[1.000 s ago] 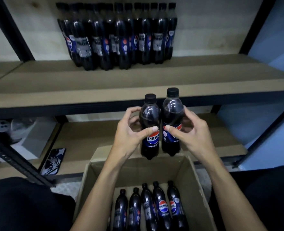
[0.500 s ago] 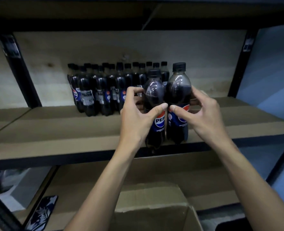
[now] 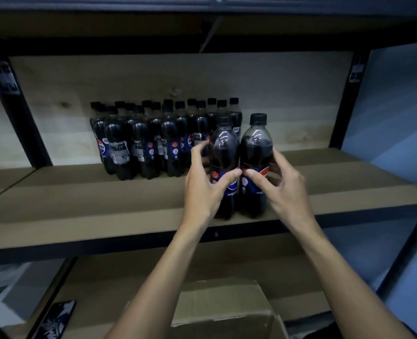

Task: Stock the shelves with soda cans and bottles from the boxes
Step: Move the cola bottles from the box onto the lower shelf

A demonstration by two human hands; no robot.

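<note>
Gripping with thumb in front and fingers wrapped behind, the left hand (image 3: 202, 189) holds the left bottle (image 3: 223, 152) at its label, and just beside it the right bottle (image 3: 256, 148) is held the same way by the right hand (image 3: 284, 189), the two thumb tips almost meeting across the labels; both hands are curled close round the bottle bodies, neither loosened. The bottles stand upright, side against side, their bases down at the front strip of the shelf (image 3: 80, 211), though I cannot tell whether they bear on the board or hang just above it. A second ago this pair was held low over the open box, under the shelf's front rail; half a second ago it had risen level with that rail; now it has cleared the edge and come in over the board, so the lift is done and what remains, as I judge it, is to push the pair back and let go. Further back and to the left, the stocked bottles (image 3: 141, 148) stand in a tight block against the back board, and the bare board to the right of that block looks the natural place for the newcomers. Below, the cardboard box (image 3: 222, 304) shows only a flap at the bottom middle; it had more bottles in it a second ago, so more trips are likely
</note>
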